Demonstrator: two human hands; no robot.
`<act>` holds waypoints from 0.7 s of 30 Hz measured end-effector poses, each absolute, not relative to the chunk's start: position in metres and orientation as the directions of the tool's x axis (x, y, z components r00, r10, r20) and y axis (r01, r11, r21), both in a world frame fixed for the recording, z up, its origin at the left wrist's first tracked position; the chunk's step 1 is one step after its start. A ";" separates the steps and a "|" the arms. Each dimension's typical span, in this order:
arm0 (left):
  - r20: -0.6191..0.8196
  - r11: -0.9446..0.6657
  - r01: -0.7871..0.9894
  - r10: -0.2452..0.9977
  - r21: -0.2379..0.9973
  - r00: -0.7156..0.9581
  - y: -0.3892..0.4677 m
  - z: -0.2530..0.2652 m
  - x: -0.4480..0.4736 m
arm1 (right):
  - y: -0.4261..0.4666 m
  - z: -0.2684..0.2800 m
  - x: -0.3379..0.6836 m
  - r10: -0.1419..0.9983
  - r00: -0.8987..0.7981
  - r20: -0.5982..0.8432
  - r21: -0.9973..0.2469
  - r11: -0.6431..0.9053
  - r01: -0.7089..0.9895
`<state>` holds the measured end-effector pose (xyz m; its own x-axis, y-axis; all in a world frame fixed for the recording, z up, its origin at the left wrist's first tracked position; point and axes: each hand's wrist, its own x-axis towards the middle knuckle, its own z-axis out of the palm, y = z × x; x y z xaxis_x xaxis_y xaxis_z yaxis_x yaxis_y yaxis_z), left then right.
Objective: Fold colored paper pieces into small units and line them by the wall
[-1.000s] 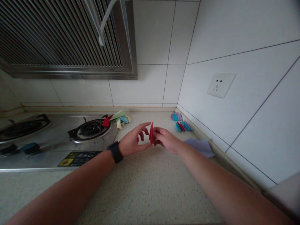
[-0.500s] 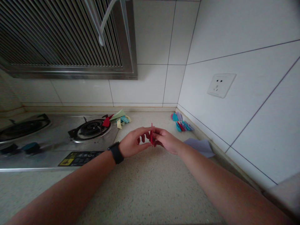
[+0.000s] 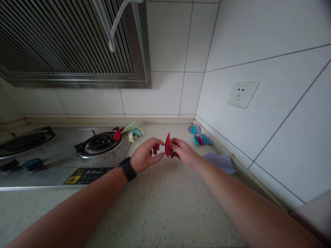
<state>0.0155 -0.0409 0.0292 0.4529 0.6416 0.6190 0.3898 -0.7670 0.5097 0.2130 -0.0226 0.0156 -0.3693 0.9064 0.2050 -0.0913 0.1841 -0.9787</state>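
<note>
A small folded piece of red paper (image 3: 167,145) is held upright above the counter, seen nearly edge-on. My right hand (image 3: 182,151) pinches it from the right between thumb and fingers. From the left, the thumb and forefinger of my left hand (image 3: 146,154) meet its edge at two points, with a gap between the fingertips; the other fingers curl inward. A dark watch (image 3: 127,168) is on my left wrist. Beyond my right hand lie several folded blue, purple and red paper pieces (image 3: 203,139). A flat purple sheet (image 3: 221,162) is partly behind my right forearm.
A gas stove (image 3: 59,165) with black burners (image 3: 102,141) is at the left. Red, green and yellow paper scraps (image 3: 133,132) lie by its right edge. A range hood (image 3: 77,81) hangs above. The tiled right wall carries a socket (image 3: 243,94).
The red paper now shows more of its face and stands out above the fingertips. My left thumb and forefinger have moved back slightly from its ends, toward the left.
</note>
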 end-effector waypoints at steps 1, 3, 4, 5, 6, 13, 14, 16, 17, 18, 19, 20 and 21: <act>0.622 -0.771 0.404 0.636 0.492 0.456 -0.041 0.030 0.016 | -0.022 0.016 0.213 0.908 -0.359 0.214 -0.977 0.197 -0.085; 0.624 -0.773 0.425 0.633 0.471 0.459 -0.042 0.032 0.016 | -0.022 0.016 0.212 0.910 -0.348 0.226 -0.974 0.214 -0.073; 0.626 -0.771 0.432 0.635 0.469 0.454 -0.042 0.033 0.016 | -0.022 0.015 0.212 0.911 -0.345 0.227 -0.974 0.218 -0.067; 0.628 -0.769 0.436 0.637 0.469 0.447 -0.042 0.033 0.016 | -0.022 0.015 0.212 0.911 -0.343 0.228 -0.974 0.219 -0.063; 0.630 -0.767 0.438 0.638 0.469 0.442 -0.042 0.033 0.017 | -0.022 0.015 0.212 0.912 -0.343 0.227 -0.974 0.220 -0.060; 0.663 -0.776 0.506 0.608 0.377 0.437 -0.038 0.030 0.016 | -0.019 0.011 0.212 0.911 -0.342 0.229 -0.971 0.240 -0.012; 0.665 -0.775 0.517 0.604 0.362 0.440 -0.037 0.029 0.016 | -0.018 0.011 0.212 0.911 -0.343 0.228 -0.970 0.243 -0.002; 0.657 -0.772 0.518 0.610 0.367 0.443 -0.036 0.029 0.015 | -0.017 0.010 0.212 0.911 -0.344 0.227 -0.969 0.247 0.015; 0.647 -0.769 0.506 0.621 0.391 0.443 -0.036 0.028 0.015 | -0.017 0.010 0.212 0.911 -0.345 0.228 -0.968 0.250 0.021; 0.631 -0.762 0.486 0.637 0.428 0.443 -0.036 0.027 0.015 | -0.017 0.010 0.212 0.910 -0.344 0.231 -0.967 0.255 0.025; 0.610 -0.751 0.461 0.656 0.472 0.445 -0.036 0.027 0.015 | -0.018 0.010 0.212 0.909 -0.342 0.236 -0.965 0.260 0.026; 0.584 -0.737 0.433 0.676 0.519 0.450 -0.036 0.026 0.016 | -0.018 0.010 0.212 0.910 -0.340 0.239 -0.965 0.263 0.024; 0.559 -0.720 0.406 0.694 0.563 0.455 -0.036 0.025 0.016 | -0.018 0.010 0.212 0.910 -0.338 0.241 -0.965 0.263 0.020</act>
